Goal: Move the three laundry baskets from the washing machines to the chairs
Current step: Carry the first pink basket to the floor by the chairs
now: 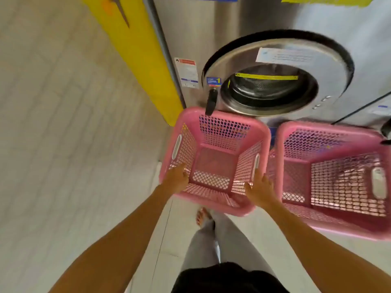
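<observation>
Two empty pink mesh laundry baskets sit on the floor before a steel washing machine (275,87). The left basket (213,127) is the one I reach into. My left hand (176,178) rests on its near-left rim, fingers curled over the edge. My right hand (259,190) lies on its near-right rim, fingers spread beside the white handle slot. Whether either hand grips firmly is unclear. The second basket (330,127) stands just to the right, almost touching the first. A third basket and the chairs are out of view.
The machine's round door (275,51) is shut, its black handle (211,102) hanging just above the left basket's far rim. A yellow panel (135,49) flanks the machine on the left. Pale tiled floor (63,144) spreads left. My bare foot (203,216) and grey trousers stand below the basket.
</observation>
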Available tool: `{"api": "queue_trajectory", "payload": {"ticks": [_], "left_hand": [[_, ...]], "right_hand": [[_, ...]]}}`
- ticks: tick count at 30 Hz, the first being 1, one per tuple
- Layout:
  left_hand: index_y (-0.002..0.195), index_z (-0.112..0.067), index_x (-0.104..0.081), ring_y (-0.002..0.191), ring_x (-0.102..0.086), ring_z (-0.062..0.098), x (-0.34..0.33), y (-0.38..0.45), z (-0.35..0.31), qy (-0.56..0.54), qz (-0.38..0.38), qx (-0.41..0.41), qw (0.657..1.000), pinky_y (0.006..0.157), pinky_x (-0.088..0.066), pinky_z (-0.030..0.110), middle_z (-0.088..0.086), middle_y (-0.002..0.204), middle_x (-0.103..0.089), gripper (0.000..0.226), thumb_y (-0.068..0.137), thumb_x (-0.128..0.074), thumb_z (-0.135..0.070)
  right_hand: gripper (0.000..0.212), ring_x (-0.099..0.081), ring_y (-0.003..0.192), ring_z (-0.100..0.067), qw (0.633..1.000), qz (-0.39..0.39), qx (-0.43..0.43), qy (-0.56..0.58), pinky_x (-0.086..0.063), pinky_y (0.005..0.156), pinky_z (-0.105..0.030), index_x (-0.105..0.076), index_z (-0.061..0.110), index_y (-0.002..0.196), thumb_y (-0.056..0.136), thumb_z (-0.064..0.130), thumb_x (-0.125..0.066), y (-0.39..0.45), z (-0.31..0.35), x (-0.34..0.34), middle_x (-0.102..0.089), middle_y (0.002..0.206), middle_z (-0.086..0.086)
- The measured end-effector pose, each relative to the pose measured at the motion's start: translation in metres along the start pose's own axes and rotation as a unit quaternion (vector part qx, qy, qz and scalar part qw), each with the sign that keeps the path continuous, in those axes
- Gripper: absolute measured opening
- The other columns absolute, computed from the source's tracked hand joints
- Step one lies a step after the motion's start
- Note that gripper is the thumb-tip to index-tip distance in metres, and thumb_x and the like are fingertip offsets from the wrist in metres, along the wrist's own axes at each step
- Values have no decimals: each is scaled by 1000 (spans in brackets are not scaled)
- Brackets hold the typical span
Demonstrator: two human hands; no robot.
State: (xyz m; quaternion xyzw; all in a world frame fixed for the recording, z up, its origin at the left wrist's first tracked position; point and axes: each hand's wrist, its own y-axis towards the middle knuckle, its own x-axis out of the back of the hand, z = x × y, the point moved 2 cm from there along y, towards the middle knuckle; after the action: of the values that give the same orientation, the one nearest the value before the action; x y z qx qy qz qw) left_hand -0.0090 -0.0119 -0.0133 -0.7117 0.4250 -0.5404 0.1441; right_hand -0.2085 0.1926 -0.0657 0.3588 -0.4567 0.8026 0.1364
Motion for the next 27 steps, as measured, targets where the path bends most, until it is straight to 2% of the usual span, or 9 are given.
{"api": "queue_trajectory", "payload": {"ticks": [4, 10, 12, 14, 15, 18, 21, 23, 27], "left_hand": [[149, -9, -42, 130, -51, 34, 14, 35, -8, -52, -11, 9, 999, 101, -45, 31, 16, 150, -47, 51, 98, -42, -5], [157, -36, -21, 125, -49, 43, 23, 114, 25, 22, -86, 75, 993, 101, -48, 48, 23, 136, -47, 78, 91, -48, -4], [157, -40, -16, 113, -58, 42, 18, 133, 37, 15, -71, 77, 994, 77, -57, 42, 24, 129, -48, 83, 90, -51, -4], [157, -42, -17, 80, -63, 32, 13, 142, 49, 0, -67, 55, 996, 48, -47, 25, 22, 116, -50, 84, 91, -49, 0], [157, -41, -18, 67, -60, 26, 11, 143, 55, 9, -73, 41, 996, 45, -43, 21, 23, 112, -51, 83, 92, -50, 0], [158, -41, -8, 52, -55, 21, 11, 134, 63, 64, -74, -2, 995, 46, -47, 25, 27, 94, -56, 85, 95, -57, -14], [159, -36, -3, 45, -57, 23, 5, 112, 67, 64, -71, -16, 995, 41, -47, 27, 17, 69, -55, 84, 95, -51, -9], [159, -33, -6, 42, -57, 23, 1, 87, 67, 52, -99, 2, 994, 36, -41, 23, 11, 59, -51, 79, 95, -44, -6], [159, -24, -12, 41, -48, 10, -9, 29, 78, 2, -113, 62, 992, 38, -34, 16, -1, 56, -45, 73, 98, -47, -7]], "right_hand": [[83, -39, 137, -46, 995, -75, -41, 57, -34, 113, -57, -8, 11, 158, 94, 29, -58, 28, -6, 9, -37, 152, -26], [86, -47, 129, -52, 989, -65, -75, 111, -47, 97, -64, 0, 21, 155, 84, 15, -49, 71, -16, -1, -33, 152, -26], [97, -47, 129, -52, 989, -50, -85, 111, -49, 96, -63, 13, 26, 156, 85, 6, -50, 77, -20, -6, -24, 158, -25], [98, -41, 135, -49, 990, -42, -89, 97, -45, 103, -58, 21, 22, 156, 91, 4, -50, 76, -24, -10, -18, 161, -26], [96, -45, 132, -49, 990, -35, -92, 100, -47, 101, -56, 23, 21, 155, 94, 6, -49, 75, -28, -9, -23, 159, -28], [90, -68, 97, -45, 984, -19, -126, 120, -58, 77, -45, 21, 13, 156, 97, 10, -47, 76, -39, -6, -55, 134, -31], [89, -70, 75, -36, 986, -19, -127, 108, -60, 62, -49, 18, 17, 157, 95, 11, -45, 71, -41, -4, -68, 105, -23], [85, -69, 78, -39, 991, -30, -87, 95, -59, 63, -53, 14, 20, 158, 95, 11, -42, 66, -40, -1, -66, 110, -26], [85, -71, 92, -43, 998, -4, 15, 57, -60, 66, -53, 16, 37, 155, 97, 12, -41, 68, -22, 13, -37, 153, -24]]}}
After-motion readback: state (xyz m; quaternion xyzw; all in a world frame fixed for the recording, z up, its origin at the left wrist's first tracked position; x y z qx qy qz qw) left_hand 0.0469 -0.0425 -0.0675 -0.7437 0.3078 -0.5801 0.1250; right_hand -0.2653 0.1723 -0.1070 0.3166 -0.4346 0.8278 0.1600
